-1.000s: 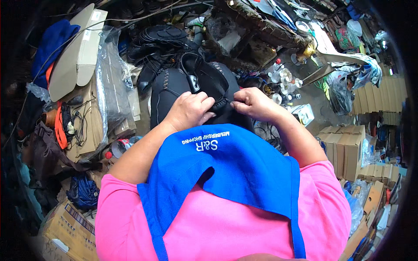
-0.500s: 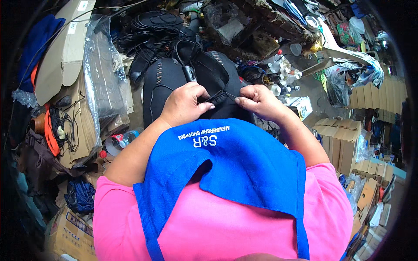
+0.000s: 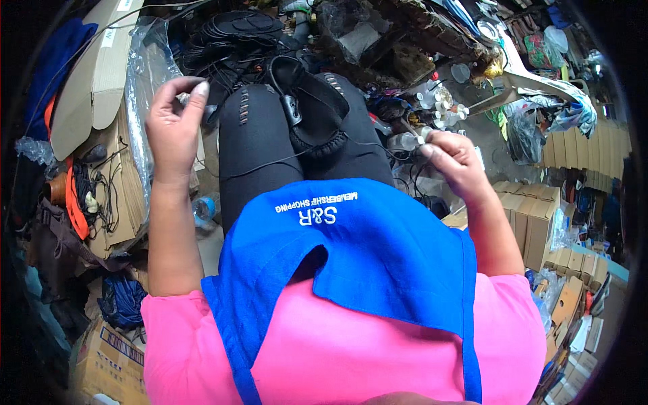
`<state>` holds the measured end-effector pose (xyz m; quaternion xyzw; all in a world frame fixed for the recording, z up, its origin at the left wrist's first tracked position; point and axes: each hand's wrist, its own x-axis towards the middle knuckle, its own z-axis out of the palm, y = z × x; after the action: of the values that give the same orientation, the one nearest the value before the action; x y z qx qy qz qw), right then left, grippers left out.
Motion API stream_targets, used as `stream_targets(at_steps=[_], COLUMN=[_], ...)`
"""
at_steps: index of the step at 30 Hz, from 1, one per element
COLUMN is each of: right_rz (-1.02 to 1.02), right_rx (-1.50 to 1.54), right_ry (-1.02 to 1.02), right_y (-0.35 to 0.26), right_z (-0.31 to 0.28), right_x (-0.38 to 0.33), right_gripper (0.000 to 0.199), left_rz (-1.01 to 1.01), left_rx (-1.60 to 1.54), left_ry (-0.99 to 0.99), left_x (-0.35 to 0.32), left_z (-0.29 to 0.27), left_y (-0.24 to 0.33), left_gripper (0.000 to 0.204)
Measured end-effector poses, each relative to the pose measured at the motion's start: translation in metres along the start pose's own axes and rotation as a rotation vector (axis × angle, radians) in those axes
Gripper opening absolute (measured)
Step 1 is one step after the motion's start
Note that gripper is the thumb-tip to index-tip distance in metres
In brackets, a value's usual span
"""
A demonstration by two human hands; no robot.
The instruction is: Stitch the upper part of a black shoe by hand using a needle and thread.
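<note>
Running upside down across the blue cloth apron (image 3: 378,229) is white stitched lettering (image 3: 317,214). A white printed label (image 3: 108,37) sits on the tall brown cardboard sheet (image 3: 108,81), and a dark striped print (image 3: 121,344) marks the yellowish-brown cardboard box (image 3: 111,364).

The right hand (image 3: 451,158) is just beyond the right edge of the black-trousered lap (image 3: 256,138), fingers curled, thumb pressed to forefinger on a thin black thread (image 3: 370,143). The left hand (image 3: 177,121) is raised beyond the lap's left edge, its fingers bent and thumb and forefinger tips close together; whether they meet or grip the thread cannot be told.

The black shoe-like piece (image 3: 320,101) lies between the thighs, mid-lap, its ribbed, gathered edge (image 3: 324,147) toward the apron. Thread runs from there to the right hand, and leftward over the left thigh.

The hands stand wider apart than the lap. Clear plastic bottles (image 3: 405,140) crowd the right fingertips; clear plastic sheeting (image 3: 138,74) stands near the left hand.
</note>
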<state>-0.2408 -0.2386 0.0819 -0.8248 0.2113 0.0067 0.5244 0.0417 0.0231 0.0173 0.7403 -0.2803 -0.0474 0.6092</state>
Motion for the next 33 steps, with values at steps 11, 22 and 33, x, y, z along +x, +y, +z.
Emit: stream_targets(at_steps=[11,22,33], right_rz=[-0.24,-0.346,-0.276], right_rx=[-0.395,-0.567,-0.684], right_ry=[0.006,-0.035,-0.028], right_y=[-0.009,-0.005,-0.01], right_z=[0.029,0.033,0.046], right_x=[0.034,0.05,0.048], right_gripper=[0.023,0.025,0.026], left_rz=[0.263,-0.101,-0.169], left_rx=[0.102,-0.2,-0.21], left_ry=[-0.842,-1.083,-1.215], left_x=[0.003,0.02,0.029], left_z=[0.106,0.122,0.116], left_y=[0.004,-0.008,-0.003], left_gripper=[0.021,0.015,0.024])
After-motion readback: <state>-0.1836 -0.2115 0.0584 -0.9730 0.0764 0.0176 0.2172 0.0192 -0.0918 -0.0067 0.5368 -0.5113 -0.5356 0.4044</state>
